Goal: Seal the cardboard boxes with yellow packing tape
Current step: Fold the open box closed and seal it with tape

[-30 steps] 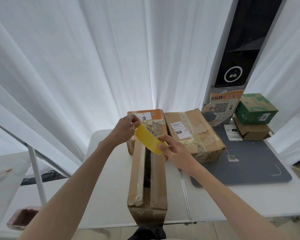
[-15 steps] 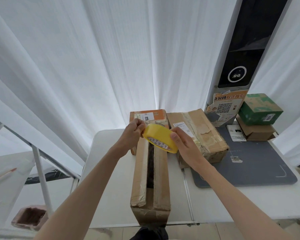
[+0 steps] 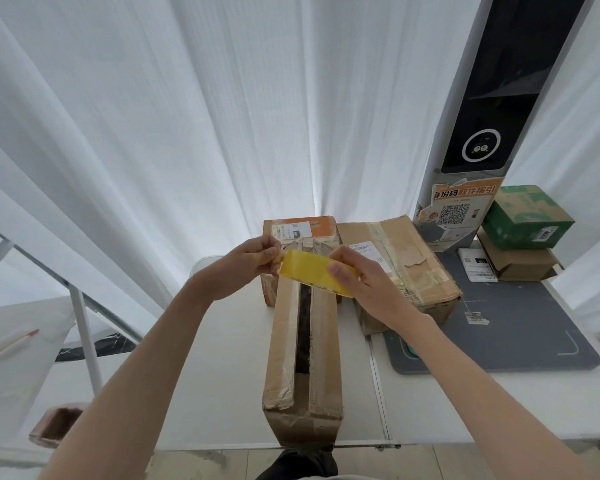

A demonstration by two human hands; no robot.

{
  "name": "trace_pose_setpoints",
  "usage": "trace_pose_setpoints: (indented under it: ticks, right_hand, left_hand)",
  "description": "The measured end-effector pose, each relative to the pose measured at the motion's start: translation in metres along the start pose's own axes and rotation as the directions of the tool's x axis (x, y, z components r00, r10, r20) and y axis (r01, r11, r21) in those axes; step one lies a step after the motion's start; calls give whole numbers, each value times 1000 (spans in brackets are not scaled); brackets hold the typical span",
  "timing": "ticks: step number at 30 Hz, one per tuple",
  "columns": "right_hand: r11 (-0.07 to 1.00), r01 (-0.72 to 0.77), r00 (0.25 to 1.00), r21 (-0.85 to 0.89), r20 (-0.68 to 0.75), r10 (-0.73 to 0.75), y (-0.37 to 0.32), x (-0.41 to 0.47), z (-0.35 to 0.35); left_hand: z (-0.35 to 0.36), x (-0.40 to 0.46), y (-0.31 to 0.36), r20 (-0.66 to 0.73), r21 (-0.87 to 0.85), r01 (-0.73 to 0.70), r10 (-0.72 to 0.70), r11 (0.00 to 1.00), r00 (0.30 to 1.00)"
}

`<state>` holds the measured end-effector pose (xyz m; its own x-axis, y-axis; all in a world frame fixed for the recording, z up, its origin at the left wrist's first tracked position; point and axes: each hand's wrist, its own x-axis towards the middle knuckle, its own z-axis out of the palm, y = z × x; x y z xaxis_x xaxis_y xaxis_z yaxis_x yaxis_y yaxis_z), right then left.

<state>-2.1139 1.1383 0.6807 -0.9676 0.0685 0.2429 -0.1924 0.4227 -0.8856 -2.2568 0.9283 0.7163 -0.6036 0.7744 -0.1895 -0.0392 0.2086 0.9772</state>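
A long narrow cardboard box [image 3: 303, 358] lies on the white table [image 3: 219, 368] pointing toward me, its top flaps apart with a dark gap down the middle. Above its far end my right hand [image 3: 368, 285] grips a roll of yellow packing tape [image 3: 314, 273]. My left hand [image 3: 253, 259] pinches the roll's left edge, where the tape end seems to be. Behind stand an orange-topped box [image 3: 302, 232] and a larger taped brown box [image 3: 402, 265].
A grey mat [image 3: 520, 337] covers the table's right part. On it rise a tall black kiosk [image 3: 492, 109] and a green box [image 3: 523, 216] stacked on a brown box [image 3: 520, 265]. White curtains hang behind. A metal frame [image 3: 84, 327] and a pink bin [image 3: 58, 424] are at left.
The tape roll has turned in my hands, from edge-on to showing its outer yellow band. Both hands stayed above the long box's far end, my left fingers now at the roll's edge.
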Motion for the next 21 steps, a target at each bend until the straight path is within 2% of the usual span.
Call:
trace_pose_setpoints:
  ticks: [5,9,12,15,17,21]
  right_hand:
    - [999,34,999,16,-38,-33,-8,6,9]
    - [994,-15,999,109,-49,20,-7,16,23]
    - [971,-101,995,217,26,98,-1,23,38]
    - [939,-189,981,288,92,170,9,23,51]
    - [929,-206,978,308,107,181,14,21,57]
    - [926,-210,977,313,102,186,26,15,61]
  left_hand:
    - [-14,1,16,47,9,62,-62,998,997]
    - [-25,20,39,-63,278,26,-9,960,998]
    - [-28,40,57,-121,533,68,-3,844,993]
    - [-26,58,62,-104,722,98,-32,685,994]
    - [-24,66,60,-88,763,78,-17,641,996]
    - [-16,73,48,-55,782,30,21,623,998]
